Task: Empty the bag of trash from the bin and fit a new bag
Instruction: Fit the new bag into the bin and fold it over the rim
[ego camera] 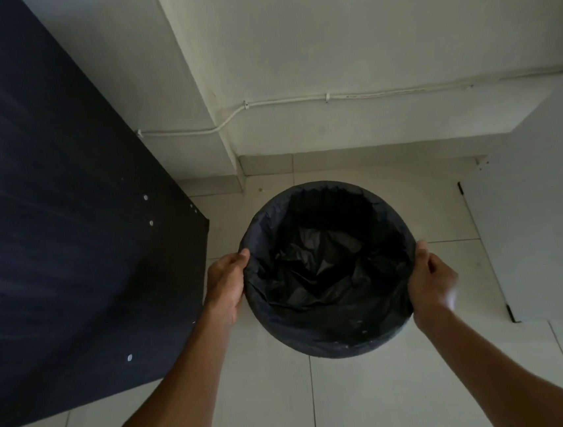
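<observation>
A round dark bin (333,340) stands on the pale tiled floor, seen from above. A black bag (319,264) lines it, its edge folded over the rim all round and its crumpled bottom lying inside. My left hand (226,282) grips the bag-covered rim on the bin's left side, thumb on top. My right hand (431,279) holds the right side of the rim, fingers curled over the bag's edge. No trash shows inside the bag.
A large dark blue panel (50,218) leans at the left, close to the bin. A white wall with a clipped white cable (327,98) runs behind. A white board (545,222) stands at the right. Tiled floor (291,401) lies in front.
</observation>
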`<action>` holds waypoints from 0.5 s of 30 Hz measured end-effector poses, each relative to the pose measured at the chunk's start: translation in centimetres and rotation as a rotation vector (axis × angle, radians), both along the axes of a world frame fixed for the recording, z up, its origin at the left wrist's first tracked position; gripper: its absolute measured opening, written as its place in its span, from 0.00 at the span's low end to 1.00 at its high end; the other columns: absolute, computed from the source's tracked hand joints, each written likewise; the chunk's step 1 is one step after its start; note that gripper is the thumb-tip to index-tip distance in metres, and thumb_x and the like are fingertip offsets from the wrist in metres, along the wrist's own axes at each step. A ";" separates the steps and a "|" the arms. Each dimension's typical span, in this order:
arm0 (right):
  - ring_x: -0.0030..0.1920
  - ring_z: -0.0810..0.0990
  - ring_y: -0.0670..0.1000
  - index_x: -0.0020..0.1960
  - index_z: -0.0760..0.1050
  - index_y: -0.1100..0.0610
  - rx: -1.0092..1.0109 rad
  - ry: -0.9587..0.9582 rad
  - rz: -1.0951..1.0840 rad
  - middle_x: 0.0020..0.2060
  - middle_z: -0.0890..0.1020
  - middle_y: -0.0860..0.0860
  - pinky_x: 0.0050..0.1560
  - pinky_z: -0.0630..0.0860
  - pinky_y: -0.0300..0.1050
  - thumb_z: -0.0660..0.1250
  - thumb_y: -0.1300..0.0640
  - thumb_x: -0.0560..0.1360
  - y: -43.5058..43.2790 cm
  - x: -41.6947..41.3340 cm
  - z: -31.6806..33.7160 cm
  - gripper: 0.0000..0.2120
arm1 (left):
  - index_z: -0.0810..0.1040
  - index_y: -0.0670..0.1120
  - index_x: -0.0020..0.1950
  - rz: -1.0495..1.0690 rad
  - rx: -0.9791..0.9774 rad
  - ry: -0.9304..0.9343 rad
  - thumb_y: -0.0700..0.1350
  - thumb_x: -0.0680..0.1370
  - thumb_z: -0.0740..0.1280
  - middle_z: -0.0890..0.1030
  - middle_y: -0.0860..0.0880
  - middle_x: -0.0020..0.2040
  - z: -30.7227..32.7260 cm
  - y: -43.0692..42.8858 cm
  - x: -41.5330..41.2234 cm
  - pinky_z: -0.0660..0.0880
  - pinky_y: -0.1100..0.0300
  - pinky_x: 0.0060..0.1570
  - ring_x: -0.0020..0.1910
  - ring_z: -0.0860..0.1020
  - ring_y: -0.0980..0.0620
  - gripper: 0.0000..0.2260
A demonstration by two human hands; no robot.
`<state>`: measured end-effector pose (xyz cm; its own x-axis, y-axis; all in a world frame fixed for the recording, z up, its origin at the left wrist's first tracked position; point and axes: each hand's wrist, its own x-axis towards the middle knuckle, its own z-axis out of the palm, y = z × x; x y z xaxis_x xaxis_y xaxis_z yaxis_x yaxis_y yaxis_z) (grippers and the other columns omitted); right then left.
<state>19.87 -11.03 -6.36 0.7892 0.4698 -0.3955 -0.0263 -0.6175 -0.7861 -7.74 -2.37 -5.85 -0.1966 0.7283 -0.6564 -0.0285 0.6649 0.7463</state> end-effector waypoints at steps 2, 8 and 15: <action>0.30 0.66 0.52 0.31 0.69 0.57 0.004 0.032 -0.063 0.28 0.68 0.53 0.30 0.62 0.42 0.59 0.40 0.80 -0.6 -0.3 -0.1 0.25 | 0.81 0.41 0.49 0.026 0.053 0.153 0.44 0.79 0.67 0.83 0.42 0.48 -0.5 -0.2 0.6 0.78 0.50 0.54 0.51 0.81 0.41 0.07; 0.36 0.68 0.54 0.40 0.73 0.60 -0.019 -0.107 -0.088 0.32 0.71 0.55 0.33 0.62 0.45 0.55 0.46 0.83 0.0 -0.6 -0.2 0.21 | 0.73 0.43 0.60 -0.013 0.318 0.487 0.47 0.84 0.59 0.77 0.49 0.48 -0.7 -2.7 3.4 0.67 0.69 0.35 0.42 0.76 0.56 0.10; 0.59 0.71 0.63 0.75 0.59 0.59 -0.092 -0.643 0.507 0.65 0.68 0.63 0.53 0.74 0.57 0.59 0.45 0.80 -1.0 -3.0 -1.1 0.29 | 0.66 0.45 0.73 -0.065 0.429 0.706 0.50 0.84 0.57 0.75 0.44 0.64 -1.5 -4.3 3.8 0.71 0.66 0.42 0.55 0.77 0.50 0.18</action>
